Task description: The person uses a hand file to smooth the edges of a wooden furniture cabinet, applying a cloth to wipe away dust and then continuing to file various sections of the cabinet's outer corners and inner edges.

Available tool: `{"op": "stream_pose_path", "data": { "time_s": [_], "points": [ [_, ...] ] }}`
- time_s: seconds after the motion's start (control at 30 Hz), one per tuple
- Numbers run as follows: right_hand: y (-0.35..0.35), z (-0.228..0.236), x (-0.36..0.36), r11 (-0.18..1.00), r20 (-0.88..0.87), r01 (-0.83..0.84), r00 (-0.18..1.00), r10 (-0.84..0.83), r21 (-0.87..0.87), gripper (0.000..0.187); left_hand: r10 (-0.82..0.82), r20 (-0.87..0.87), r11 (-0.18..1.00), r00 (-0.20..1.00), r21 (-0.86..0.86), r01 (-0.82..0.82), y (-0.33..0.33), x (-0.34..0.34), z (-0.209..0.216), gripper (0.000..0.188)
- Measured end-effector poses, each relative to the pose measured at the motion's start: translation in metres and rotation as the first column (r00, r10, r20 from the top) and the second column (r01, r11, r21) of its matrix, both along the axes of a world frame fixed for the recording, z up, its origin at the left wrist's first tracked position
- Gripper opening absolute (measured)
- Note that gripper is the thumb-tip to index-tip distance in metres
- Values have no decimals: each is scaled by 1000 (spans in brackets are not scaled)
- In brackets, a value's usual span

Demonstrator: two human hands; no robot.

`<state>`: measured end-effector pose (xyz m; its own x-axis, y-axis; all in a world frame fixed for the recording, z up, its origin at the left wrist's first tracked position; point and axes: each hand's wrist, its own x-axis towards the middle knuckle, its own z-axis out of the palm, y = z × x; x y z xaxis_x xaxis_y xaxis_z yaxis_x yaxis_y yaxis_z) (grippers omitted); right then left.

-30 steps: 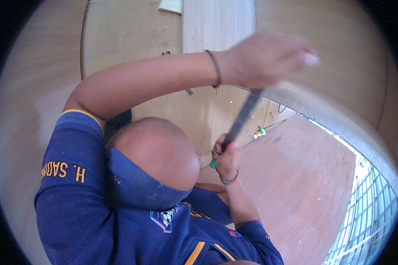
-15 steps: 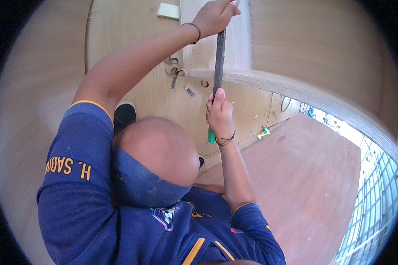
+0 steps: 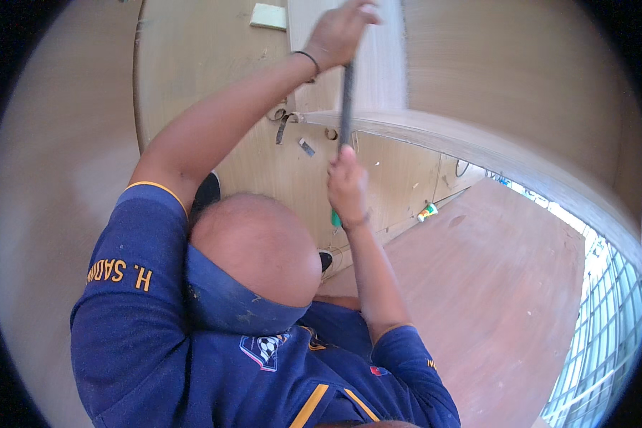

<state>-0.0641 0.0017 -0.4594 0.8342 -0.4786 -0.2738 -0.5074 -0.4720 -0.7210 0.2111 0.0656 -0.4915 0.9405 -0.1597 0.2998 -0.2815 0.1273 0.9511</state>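
The dark file ran between the two hands, slanting slightly and crossing the edge of a pale board. The right hand was closed around its near end, a bit of green handle showing below the palm. The left hand, slightly blurred, gripped the far end with bent fingers. Left of the file lay curled strips; farther right, a green-and-white container lay beside a reddish-brown panel.

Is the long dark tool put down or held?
Held: the right hand wraps around the dark tool near its green end; the left hand is at the far end.
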Motion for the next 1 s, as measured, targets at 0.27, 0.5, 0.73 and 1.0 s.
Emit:
{"op": "stream_pose_path", "data": {
  "time_s": [0.27, 0.5, 0.73, 1.0],
  "points": [
    [-2, 56, -10, 975, -114, 18, 993, 7, 219, 53, -99, 31, 988, 995, -119, 102, 4, -20, 63, 30],
    [20, 235, -81, 878, -108, 273, 962, -251, 393, 56, -148, 333, 907, 931, -329, 262, -6, -70, 230, 25],
    [41, 290, -82, 946, -23, 295, 955, -294, 135, 64, 67, 455, 904, 888, -404, 139, -23, -79, 280, 23],
    [18, 231, -13, 970, -81, 154, 987, -141, 187, 53, 130, 511, 940, 849, -337, 59, -14, -1, 197, 24]
  ]
}}
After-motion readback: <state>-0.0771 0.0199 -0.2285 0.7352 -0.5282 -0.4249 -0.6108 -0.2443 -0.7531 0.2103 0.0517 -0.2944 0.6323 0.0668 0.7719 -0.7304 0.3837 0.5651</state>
